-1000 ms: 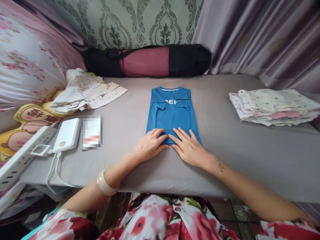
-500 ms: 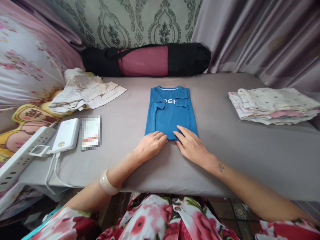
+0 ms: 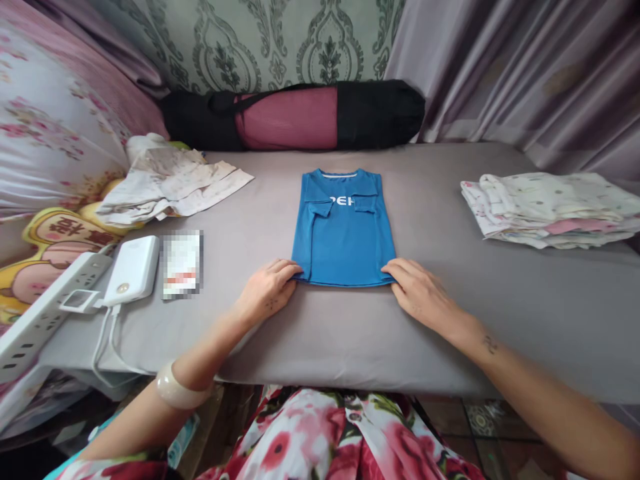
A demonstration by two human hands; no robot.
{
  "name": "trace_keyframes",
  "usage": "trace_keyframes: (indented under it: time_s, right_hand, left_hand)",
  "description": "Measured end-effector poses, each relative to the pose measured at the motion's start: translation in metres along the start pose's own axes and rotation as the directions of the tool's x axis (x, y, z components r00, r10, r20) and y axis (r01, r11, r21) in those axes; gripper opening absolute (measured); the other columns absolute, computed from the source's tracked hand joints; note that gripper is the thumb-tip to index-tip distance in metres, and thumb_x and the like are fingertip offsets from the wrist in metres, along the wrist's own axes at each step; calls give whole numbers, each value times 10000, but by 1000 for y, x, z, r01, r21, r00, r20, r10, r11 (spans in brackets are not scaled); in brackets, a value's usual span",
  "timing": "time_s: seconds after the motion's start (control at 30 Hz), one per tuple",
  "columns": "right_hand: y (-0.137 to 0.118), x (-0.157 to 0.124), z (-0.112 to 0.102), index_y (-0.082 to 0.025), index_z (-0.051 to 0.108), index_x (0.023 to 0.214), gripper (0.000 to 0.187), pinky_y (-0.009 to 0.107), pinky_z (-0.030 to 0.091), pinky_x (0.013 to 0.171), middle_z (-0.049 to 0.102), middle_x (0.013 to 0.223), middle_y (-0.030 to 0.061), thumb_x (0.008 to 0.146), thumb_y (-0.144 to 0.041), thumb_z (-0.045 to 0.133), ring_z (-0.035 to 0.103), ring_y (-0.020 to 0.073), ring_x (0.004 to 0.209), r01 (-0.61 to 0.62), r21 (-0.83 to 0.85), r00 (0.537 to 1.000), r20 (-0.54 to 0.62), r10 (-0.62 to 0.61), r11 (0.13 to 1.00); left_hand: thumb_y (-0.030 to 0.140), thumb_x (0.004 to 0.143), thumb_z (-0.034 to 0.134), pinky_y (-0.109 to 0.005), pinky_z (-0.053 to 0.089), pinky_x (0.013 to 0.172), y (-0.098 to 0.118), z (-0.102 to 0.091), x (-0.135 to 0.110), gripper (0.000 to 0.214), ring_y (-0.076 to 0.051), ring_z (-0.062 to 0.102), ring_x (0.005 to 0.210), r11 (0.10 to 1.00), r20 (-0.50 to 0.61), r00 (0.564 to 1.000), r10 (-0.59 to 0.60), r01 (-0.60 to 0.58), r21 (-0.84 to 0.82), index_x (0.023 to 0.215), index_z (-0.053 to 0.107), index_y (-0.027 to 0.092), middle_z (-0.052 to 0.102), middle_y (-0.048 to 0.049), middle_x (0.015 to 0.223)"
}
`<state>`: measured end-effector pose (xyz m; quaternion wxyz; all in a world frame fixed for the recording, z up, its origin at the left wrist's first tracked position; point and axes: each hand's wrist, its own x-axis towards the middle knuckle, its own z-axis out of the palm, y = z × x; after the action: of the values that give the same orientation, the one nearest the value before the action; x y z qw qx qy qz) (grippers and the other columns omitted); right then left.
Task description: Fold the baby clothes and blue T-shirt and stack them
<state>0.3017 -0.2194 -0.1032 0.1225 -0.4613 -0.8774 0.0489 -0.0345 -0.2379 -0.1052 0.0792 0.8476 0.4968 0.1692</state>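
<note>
A blue long-sleeved shirt point(image 3: 345, 243) lies flat, its collar away from me and its sides and sleeves folded inward over the front. White letters show partly between the sleeve cuffs. My left hand point(image 3: 273, 283) pinches the near left corner of the hem, thumb below and fingers on top. At the near right corner, my right hand point(image 3: 413, 283) grips the hem the same way. The hem between the hands lies straight along the grey sheet point(image 3: 320, 333).
Folded patterned cloths point(image 3: 555, 210) are stacked at the right. To the left lie a crumpled pale cloth point(image 3: 175, 180), a white power bank point(image 3: 133, 267) with cables, a power strip point(image 3: 50, 320) and a blurred packet point(image 3: 181, 263). A black and pink bag point(image 3: 287, 117) lies along the wall.
Both hands have moved apart from the middle of the hem to its two corners, where they now grip the fabric. The shirt's lower edge is now uncovered.
</note>
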Motion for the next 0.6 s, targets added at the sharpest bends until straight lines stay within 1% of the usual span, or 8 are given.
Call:
trace_keyframes:
  time_s: [0.1,0.2,0.27,0.33,0.43,0.5,0.6]
  right_hand:
    - [7,4,-3,-201,671,1088,375,373,518,910,673,1132,73,848,-78,411,621,231,1043,-7,39,1000,28,5,999]
    - [12,11,-7,-218,689,1065,350,349,513,904,696,1118,48,867,-119,417,644,217,1025,-39,126,998,49,33,991]
    - [15,16,-10,-233,699,1069,327,331,520,864,715,1097,33,890,-175,431,668,211,975,-93,169,995,55,85,981]
    - [18,20,-11,-241,706,1086,306,318,528,797,737,1044,26,900,-246,463,688,208,889,-168,189,986,55,161,967]
    - [23,24,-11,-233,710,1109,316,298,518,684,750,856,24,889,-332,506,685,195,722,-282,209,959,58,276,936]
    - [26,26,-8,-225,713,1104,325,286,499,634,733,763,20,881,-362,521,666,186,655,-336,232,942,62,330,913]
    - [32,29,-2,-214,709,1085,316,287,490,642,729,773,29,874,-370,533,660,186,671,-363,270,930,53,363,892]
  left_hand:
    - [245,928,448,-336,535,894,-3,0,3,278,-202,651,1017,989,-23,996,-89,86,-117,1158,601,211,691,-74,1097]
    - [321,932,471,-300,548,781,-4,-1,9,294,-179,681,850,961,-25,978,-205,197,-192,1175,608,229,715,-50,1022]
    - [348,925,482,-278,540,721,-4,-3,13,292,-160,671,748,939,-18,964,-264,253,-232,1150,628,231,723,-34,948]
    - [368,914,492,-263,529,680,-5,-4,17,296,-148,653,688,914,-18,949,-314,297,-278,1122,642,219,718,-26,870]
    - [387,895,506,-250,509,642,-8,-2,23,308,-141,622,644,881,-22,930,-368,341,-327,1086,654,197,697,-18,788]
    - [392,885,512,-249,498,639,-11,0,27,317,-139,608,633,869,-21,919,-394,365,-334,1074,659,184,684,-15,760]
    - [385,880,512,-259,493,673,-12,2,32,321,-147,612,662,862,-27,905,-424,394,-319,1074,662,177,680,-21,764]
